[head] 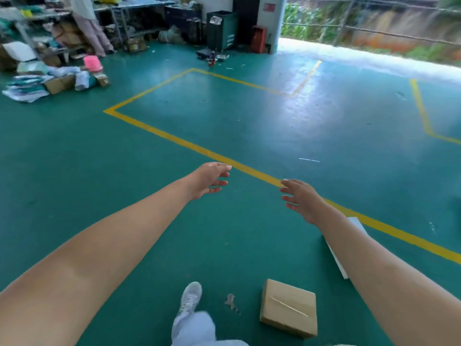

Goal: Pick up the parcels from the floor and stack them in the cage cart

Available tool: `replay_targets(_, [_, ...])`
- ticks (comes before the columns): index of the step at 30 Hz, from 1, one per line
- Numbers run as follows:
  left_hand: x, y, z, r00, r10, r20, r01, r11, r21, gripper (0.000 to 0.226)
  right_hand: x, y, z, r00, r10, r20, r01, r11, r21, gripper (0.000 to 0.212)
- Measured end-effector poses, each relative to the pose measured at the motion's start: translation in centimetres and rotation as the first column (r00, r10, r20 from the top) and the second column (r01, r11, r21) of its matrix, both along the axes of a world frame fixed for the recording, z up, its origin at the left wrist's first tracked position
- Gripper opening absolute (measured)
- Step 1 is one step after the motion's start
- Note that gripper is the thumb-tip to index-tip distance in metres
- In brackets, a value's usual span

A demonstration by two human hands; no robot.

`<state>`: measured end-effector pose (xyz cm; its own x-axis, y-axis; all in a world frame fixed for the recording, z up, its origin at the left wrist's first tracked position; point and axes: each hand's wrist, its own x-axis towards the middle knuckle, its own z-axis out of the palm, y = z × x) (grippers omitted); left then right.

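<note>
A brown cardboard parcel [289, 312] lies on the green floor near my feet, low and right of centre. A flat white parcel [337, 257] lies beside it, mostly hidden under my right forearm. My left hand [210, 179] and my right hand [300, 199] are stretched out in front of me above the floor, fingers relaxed and spread, holding nothing. Both hands are well above and beyond the parcels. The cage cart is not in view.
Yellow lines [189, 143] mark bays on the floor. At the far left are shelves [45, 26] with piled boxes, bags and a pink item [92, 63]. A green cabinet [222, 29] and a red box [259, 38] stand at the back. A person [87, 23] stands by the shelves.
</note>
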<state>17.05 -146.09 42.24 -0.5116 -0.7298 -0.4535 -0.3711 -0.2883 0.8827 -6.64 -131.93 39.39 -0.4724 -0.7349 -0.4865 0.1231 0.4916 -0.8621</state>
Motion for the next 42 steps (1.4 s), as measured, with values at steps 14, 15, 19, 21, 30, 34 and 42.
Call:
replay_targets(14, [-17.4, -20.1, -2.6, 0.889, -0.454, 0.059, 0.451, 0.891, 0.061, 0.017, -6.8, -9.6, -2.3, 0.875, -0.483, 0.038, 0.48, 0.875, 0.063, 0.029])
replay_targets(15, [-18.8, -20.4, -2.9, 0.872, -0.487, 0.059, 0.483, 0.873, 0.064, 0.017, -7.5, -9.3, -2.4, 0.857, -0.514, 0.034, 0.511, 0.857, 0.067, 0.029])
replay_targets(19, [-25.9, -19.5, -4.3, 0.783, -0.621, 0.047, 0.615, 0.783, 0.094, 0.016, -10.9, -6.3, -3.0, 0.738, -0.673, 0.035, 0.667, 0.737, 0.106, 0.02])
replay_targets(21, [-29.4, -18.3, -5.1, 0.743, -0.667, 0.059, 0.659, 0.744, 0.108, 0.021, -12.4, -4.5, -3.6, 0.692, -0.721, 0.048, 0.714, 0.692, 0.11, 0.02])
replay_targets(30, [-49.1, -10.4, -8.7, 0.524, -0.839, 0.147, 0.833, 0.541, 0.119, 0.018, -24.0, 4.0, -8.8, 0.473, -0.878, 0.071, 0.871, 0.478, 0.115, 0.027])
replay_targets(34, [-59.4, -6.9, -11.8, 0.446, -0.869, 0.213, 0.865, 0.48, 0.146, 0.013, -32.0, 6.8, -12.8, 0.392, -0.912, 0.117, 0.901, 0.407, 0.152, 0.02])
replay_targets(42, [-79.4, -1.4, -18.9, 0.33, -0.861, 0.387, 0.88, 0.429, 0.204, 0.024, -48.5, 11.4, -20.6, 0.319, -0.932, 0.174, 0.874, 0.36, 0.327, 0.018])
